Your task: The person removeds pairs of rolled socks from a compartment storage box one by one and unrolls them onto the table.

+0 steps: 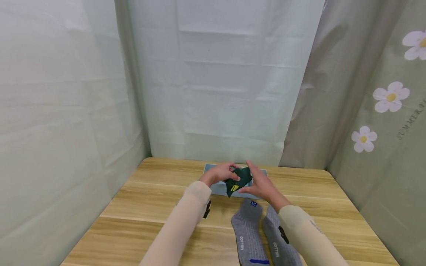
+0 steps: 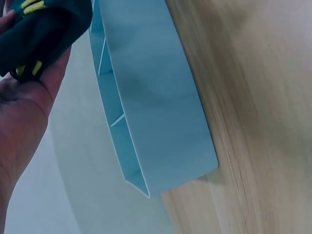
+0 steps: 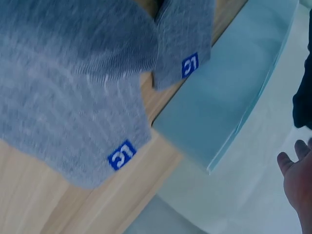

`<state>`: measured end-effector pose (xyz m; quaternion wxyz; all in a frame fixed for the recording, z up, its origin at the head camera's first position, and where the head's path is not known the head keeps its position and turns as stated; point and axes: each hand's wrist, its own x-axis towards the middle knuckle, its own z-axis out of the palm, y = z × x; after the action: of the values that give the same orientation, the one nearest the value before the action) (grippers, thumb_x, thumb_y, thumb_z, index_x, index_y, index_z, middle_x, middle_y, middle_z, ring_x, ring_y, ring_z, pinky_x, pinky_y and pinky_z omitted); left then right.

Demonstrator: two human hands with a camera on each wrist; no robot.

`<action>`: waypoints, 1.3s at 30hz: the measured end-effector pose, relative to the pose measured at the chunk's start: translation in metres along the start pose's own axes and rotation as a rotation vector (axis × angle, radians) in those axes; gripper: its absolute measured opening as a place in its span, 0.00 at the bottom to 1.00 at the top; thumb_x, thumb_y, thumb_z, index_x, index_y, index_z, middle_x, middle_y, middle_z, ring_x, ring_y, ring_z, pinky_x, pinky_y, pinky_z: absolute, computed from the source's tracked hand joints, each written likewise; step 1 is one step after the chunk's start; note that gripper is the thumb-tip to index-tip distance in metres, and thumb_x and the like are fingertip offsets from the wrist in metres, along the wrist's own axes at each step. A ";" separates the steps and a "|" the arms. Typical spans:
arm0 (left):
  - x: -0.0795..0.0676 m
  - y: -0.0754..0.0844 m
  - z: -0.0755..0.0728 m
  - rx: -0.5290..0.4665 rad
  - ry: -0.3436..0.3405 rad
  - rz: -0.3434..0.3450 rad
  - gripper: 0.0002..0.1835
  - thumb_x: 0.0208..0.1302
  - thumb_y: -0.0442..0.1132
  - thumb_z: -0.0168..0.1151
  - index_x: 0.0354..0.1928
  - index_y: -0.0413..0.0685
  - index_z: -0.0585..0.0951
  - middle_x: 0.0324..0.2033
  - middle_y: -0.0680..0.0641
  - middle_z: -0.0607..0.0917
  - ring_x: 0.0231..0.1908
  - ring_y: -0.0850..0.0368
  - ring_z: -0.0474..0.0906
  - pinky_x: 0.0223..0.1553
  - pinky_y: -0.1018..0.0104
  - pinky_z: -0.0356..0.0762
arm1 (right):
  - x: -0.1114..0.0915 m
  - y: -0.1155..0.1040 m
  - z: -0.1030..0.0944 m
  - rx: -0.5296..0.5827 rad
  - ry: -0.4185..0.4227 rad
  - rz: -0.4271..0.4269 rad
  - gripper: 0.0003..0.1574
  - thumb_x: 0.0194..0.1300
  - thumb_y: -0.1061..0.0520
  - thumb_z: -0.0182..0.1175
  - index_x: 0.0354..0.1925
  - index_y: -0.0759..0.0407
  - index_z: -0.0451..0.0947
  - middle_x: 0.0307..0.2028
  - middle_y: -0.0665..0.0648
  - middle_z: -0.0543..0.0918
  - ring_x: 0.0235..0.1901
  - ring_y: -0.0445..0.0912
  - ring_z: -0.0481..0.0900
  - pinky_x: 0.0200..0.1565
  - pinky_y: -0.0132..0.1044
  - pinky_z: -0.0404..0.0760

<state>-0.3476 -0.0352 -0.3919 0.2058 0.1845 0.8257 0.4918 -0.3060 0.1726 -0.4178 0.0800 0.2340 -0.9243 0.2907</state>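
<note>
In the head view, a dark green sock (image 1: 242, 178) with yellow marks is held above a light blue box. My left hand (image 1: 221, 173) pinches its left side between thumb and fingers. My right hand (image 1: 261, 183) is spread at the sock's right side, thumb below and a finger raised above. From the left wrist, the bunched sock (image 2: 46, 36) lies against the left palm (image 2: 27, 114). At the right wrist view's edge, the right fingers (image 3: 298, 168) show a gap from the dark cloth (image 3: 304, 92).
The light blue box (image 2: 156, 97) has dividers inside and stands near the table's back edge. Two grey socks (image 1: 247, 229) with blue labels lie on the wooden table (image 1: 149, 214) in front of it. Pale curtains (image 1: 216, 92) hang behind and at the sides.
</note>
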 end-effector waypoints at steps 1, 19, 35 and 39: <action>-0.001 -0.001 0.000 -0.007 -0.016 0.001 0.26 0.62 0.39 0.69 0.61 0.45 0.73 0.51 0.42 0.79 0.43 0.51 0.82 0.50 0.55 0.79 | 0.000 -0.002 0.001 0.005 -0.005 -0.004 0.69 0.50 0.39 0.77 0.77 0.58 0.50 0.71 0.64 0.62 0.64 0.58 0.70 0.59 0.55 0.74; -0.040 -0.015 -0.007 0.204 -0.054 0.148 0.39 0.58 0.44 0.74 0.69 0.48 0.66 0.53 0.47 0.76 0.46 0.55 0.77 0.48 0.59 0.78 | 0.000 -0.018 0.011 0.025 0.023 0.072 0.36 0.58 0.46 0.73 0.59 0.63 0.77 0.51 0.59 0.81 0.40 0.47 0.80 0.40 0.43 0.82; -0.069 -0.049 -0.012 0.297 0.148 0.341 0.23 0.65 0.38 0.67 0.60 0.45 0.74 0.47 0.46 0.82 0.45 0.54 0.81 0.44 0.62 0.82 | 0.000 -0.032 0.023 0.060 -0.021 0.050 0.37 0.62 0.45 0.70 0.61 0.64 0.75 0.54 0.60 0.79 0.44 0.49 0.80 0.43 0.46 0.81; -0.078 -0.057 -0.016 0.312 0.172 0.341 0.22 0.62 0.36 0.69 0.57 0.44 0.75 0.44 0.46 0.83 0.40 0.56 0.82 0.39 0.65 0.82 | -0.001 -0.040 0.029 0.062 -0.040 0.005 0.37 0.62 0.47 0.70 0.63 0.63 0.74 0.55 0.60 0.79 0.47 0.51 0.80 0.47 0.48 0.80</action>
<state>-0.2959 -0.1118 -0.4232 0.0178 0.3084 0.8629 0.4001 -0.2858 0.1275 -0.4221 0.0532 0.2397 -0.9169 0.3147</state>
